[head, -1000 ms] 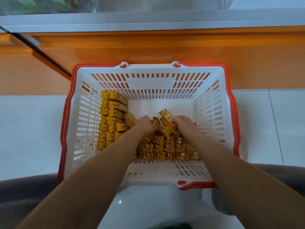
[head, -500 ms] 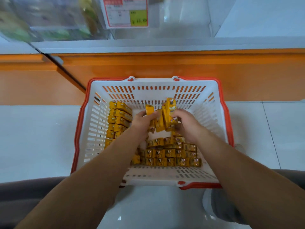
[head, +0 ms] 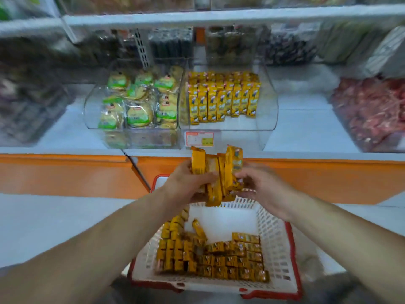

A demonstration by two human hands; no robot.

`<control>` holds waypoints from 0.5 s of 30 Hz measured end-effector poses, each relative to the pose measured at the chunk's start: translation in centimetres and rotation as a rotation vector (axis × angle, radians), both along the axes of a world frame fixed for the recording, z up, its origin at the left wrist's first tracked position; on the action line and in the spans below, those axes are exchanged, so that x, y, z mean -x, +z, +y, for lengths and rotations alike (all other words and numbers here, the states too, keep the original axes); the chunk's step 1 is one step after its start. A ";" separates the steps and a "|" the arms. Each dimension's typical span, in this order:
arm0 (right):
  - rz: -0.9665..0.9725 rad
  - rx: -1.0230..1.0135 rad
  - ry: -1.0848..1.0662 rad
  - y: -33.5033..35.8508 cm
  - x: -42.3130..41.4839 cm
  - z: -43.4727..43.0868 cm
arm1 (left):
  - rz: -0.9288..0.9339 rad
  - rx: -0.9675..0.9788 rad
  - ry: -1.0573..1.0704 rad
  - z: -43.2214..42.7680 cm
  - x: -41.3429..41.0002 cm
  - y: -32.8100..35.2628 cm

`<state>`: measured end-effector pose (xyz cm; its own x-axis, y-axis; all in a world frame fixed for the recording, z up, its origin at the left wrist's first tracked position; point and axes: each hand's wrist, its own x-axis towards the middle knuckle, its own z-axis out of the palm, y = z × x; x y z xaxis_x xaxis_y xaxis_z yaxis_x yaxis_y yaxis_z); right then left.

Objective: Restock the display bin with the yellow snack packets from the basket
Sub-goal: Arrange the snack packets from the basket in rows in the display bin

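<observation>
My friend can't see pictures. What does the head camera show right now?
A person's left hand and right hand grip a bunch of yellow snack packets above a white basket holding many more packets. Ahead on the shelf, a clear display bin holds rows of the same yellow packets, beside a bin of green-labelled round snacks.

Shop aisle, viewed looking forward and down. A pale, glossy tiled floor [head: 54,227] runs up to a long display counter with an orange front panel [head: 65,172] and a white top [head: 302,132]. On the top, a clear plastic bin [head: 91,108] holds round pastries in green-labelled wrappers [head: 140,115]. At far right lies a heap of red-wrapped goods [head: 372,115]. Behind, blurred dark packets [head: 289,47] sit under a white upper shelf [head: 219,16]. The light is soft and even.
</observation>
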<state>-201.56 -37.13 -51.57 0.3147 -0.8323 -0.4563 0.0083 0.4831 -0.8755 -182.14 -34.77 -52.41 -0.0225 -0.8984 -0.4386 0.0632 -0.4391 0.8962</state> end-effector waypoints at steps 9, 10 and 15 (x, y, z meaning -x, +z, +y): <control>-0.178 0.157 -0.036 5.3 -1.3 0.9 | -0.059 0.248 0.125 1.6 -0.2 5.7; -0.184 0.149 -0.030 5.3 -1.5 0.6 | -0.069 0.264 0.134 1.3 -0.3 5.8; -0.191 0.126 0.029 4.6 -1.8 -0.3 | -0.059 0.250 0.187 0.2 -1.5 5.4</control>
